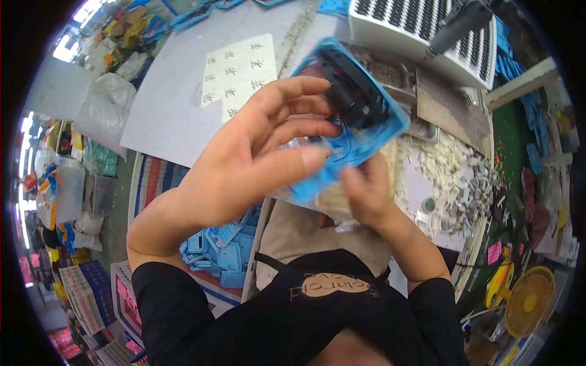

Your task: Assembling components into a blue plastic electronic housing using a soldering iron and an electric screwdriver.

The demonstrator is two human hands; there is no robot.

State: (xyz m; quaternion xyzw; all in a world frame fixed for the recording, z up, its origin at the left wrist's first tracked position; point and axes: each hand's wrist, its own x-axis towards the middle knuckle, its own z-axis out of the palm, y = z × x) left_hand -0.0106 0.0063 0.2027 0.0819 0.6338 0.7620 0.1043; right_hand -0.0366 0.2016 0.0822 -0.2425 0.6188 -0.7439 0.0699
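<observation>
A light-blue plastic casing (pixel 390 119), tilted and partly blurred, is held up over the near side of the table. Inside it sits a black part (pixel 348 91) with a rounded middle, and a thin dark wire runs below it. My right hand (pixel 371 190) grips the casing's near edge, its fingertips partly hidden behind the blue plastic. My left hand (pixel 262 134) hovers at the casing's left side, fingers apart and curved. Its fingertips are close to the black part; whether they touch it cannot be told.
A sticker sheet (pixel 244 70) lies on the table's left. At the back right, an electric screwdriver (pixel 458 30) hangs over a white rack (pixel 421 18) of dark pieces. Small white parts (pixel 442 177) are heaped on the right. Blue casings (pixel 223 253) fill a bin below left.
</observation>
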